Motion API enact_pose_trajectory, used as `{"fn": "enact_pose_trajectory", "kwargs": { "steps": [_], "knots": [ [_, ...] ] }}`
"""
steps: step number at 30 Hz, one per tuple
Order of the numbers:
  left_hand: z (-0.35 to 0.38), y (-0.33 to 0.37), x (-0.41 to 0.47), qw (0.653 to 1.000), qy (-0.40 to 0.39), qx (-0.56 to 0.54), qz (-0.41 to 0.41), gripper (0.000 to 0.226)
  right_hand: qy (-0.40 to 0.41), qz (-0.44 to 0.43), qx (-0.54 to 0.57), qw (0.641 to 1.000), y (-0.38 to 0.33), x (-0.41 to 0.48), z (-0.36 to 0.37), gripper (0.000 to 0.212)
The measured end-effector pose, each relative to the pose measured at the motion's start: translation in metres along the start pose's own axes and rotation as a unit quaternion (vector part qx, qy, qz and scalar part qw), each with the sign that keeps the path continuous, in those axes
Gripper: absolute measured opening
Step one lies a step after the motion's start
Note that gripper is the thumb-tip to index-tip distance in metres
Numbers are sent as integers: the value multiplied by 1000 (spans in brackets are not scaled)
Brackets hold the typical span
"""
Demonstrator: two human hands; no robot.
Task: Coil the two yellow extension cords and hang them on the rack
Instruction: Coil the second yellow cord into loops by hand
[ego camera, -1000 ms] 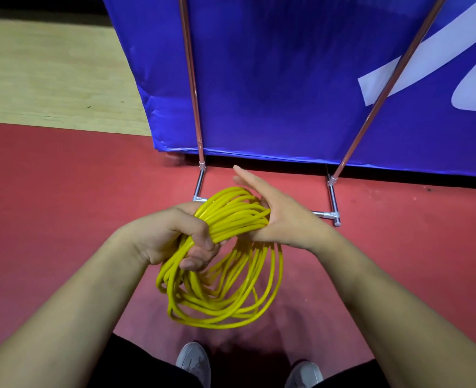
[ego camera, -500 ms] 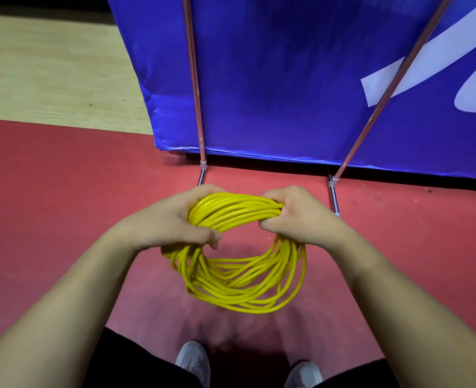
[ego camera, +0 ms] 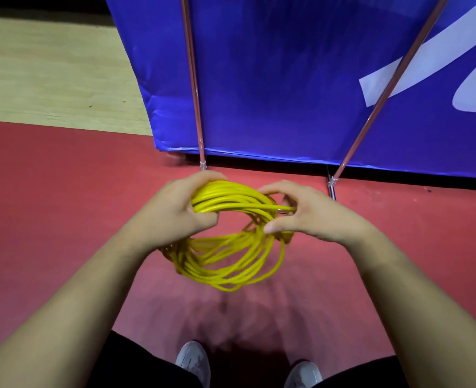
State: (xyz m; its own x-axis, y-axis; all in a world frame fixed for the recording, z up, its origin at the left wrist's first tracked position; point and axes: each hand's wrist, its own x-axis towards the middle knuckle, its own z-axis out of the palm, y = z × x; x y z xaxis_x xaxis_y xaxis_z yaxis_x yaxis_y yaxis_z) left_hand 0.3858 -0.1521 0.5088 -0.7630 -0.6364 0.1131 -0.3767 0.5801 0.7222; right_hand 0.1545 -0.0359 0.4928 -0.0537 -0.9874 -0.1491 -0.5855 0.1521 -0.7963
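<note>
A coil of yellow extension cord [ego camera: 231, 264] hangs in the air in front of me, above the red floor. My left hand [ego camera: 172, 211] grips the coil's top left, fingers curled round the bundled loops. My right hand [ego camera: 301, 211] holds the coil's right side, thumb below and fingers above, pinching a strand near the top. The rack's two thin metal legs [ego camera: 193, 88] rise just beyond the coil. Only one cord shows.
A large blue banner [ego camera: 287, 79] stands behind the rack legs. The right rack leg [ego camera: 371, 113] slants up to the right. Red flooring [ego camera: 49, 191] meets pale wooden floor [ego camera: 49, 74] at the left. My grey shoes [ego camera: 193, 362] are at the bottom edge.
My right hand went from flat against the coil to grasping it, then loosened to a pinch on the right side. The coil rose slightly and spread into a rounder ring.
</note>
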Motion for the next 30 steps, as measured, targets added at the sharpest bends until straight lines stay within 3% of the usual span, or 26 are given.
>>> {"fn": "enact_pose_trajectory", "kwargs": {
  "steps": [4, 7, 10, 12, 13, 15, 17, 19, 22, 27, 30],
  "knots": [
    [-9, -8, 1, 999, 9, 31, -22, 51, 67, 4, -88, 994, 17, 0, -9, 3],
    [-6, -9, 1, 998, -33, 53, -25, 51, 151, 20, -200, 968, 18, 7, -3, 7],
    [-1, -10, 1, 996, -80, 31, -18, 50, 219, 33, -146, 964, 8, 16, 9, 9],
    [2, -10, -1, 994, -114, -6, 2, 51, 201, 28, -65, 977, -1, 23, 22, 22],
    [4, -8, -3, 992, -126, -17, 16, 52, 172, 34, 44, 983, -6, 25, 29, 26],
    [8, -6, -5, 992, -123, -18, 38, 53, 102, 68, 225, 967, -11, 26, 34, 28],
    [13, -3, -4, 993, -100, -5, 57, 52, 30, 91, 304, 948, -11, 25, 33, 50],
    [17, -6, -1, 993, -84, 16, 86, 51, 9, 95, 298, 950, -14, 23, 30, 67],
    [19, -12, 1, 994, -63, 26, 84, 57, 31, 74, 186, 979, -26, 20, 28, 61],
    [24, -6, 1, 996, -71, -23, 38, 46, 20, 48, 196, 979, -37, 13, 29, 69],
    [25, -5, 5, 997, -57, -53, 22, 42, 59, 43, 160, 984, -32, 15, 29, 54]
  ]
}}
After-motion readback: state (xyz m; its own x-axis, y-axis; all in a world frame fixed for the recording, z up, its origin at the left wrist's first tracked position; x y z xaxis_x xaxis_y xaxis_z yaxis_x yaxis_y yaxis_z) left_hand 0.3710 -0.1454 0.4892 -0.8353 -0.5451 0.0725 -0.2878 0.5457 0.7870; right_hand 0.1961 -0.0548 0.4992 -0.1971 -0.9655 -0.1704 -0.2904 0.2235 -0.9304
